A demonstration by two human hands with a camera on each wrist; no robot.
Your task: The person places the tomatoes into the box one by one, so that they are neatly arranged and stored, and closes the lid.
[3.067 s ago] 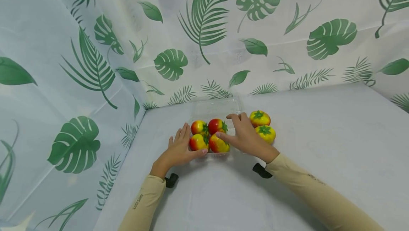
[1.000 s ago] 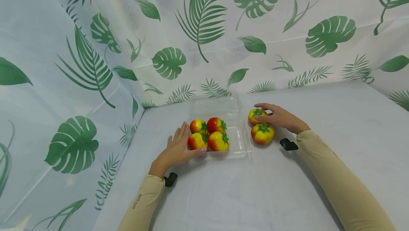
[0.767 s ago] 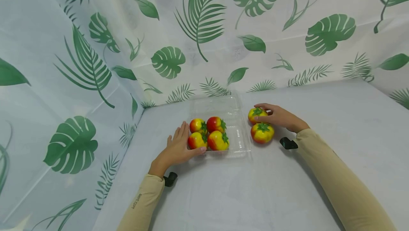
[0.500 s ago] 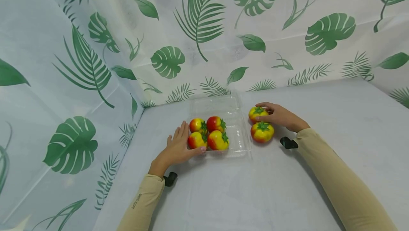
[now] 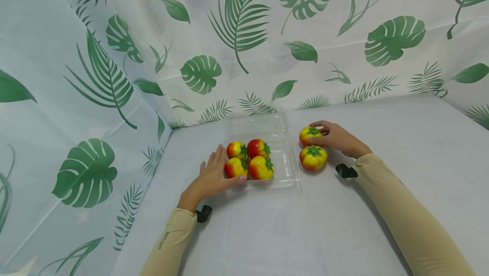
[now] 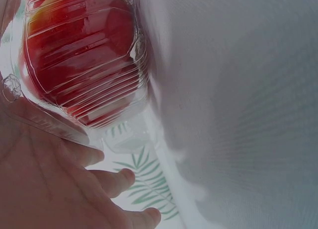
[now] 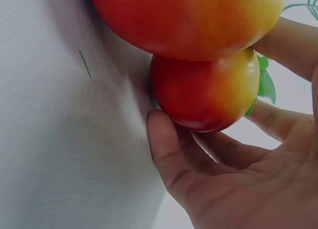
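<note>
My left hand lies along the left side of a clear plastic clamshell box, thumb at its front edge, fingers straight. Four-way rows of red-and-yellow tomatoes with green leafy tops fill the box's left part; its right part holds none. In the left wrist view the box's ribbed wall stands beside my fingers. Right of the box, my right hand curls its fingers and thumb round the far tomato. A nearer tomato sits close in front of it on the table.
The box's transparent lid lies folded back toward the leaf-patterned curtain behind. A white cloth covers the table. Dark wrist cameras show below both wrists.
My right hand has gone from above the box to the far tomato on the right. That tomato has shifted slightly right and back with the hand. My left hand stays put.
</note>
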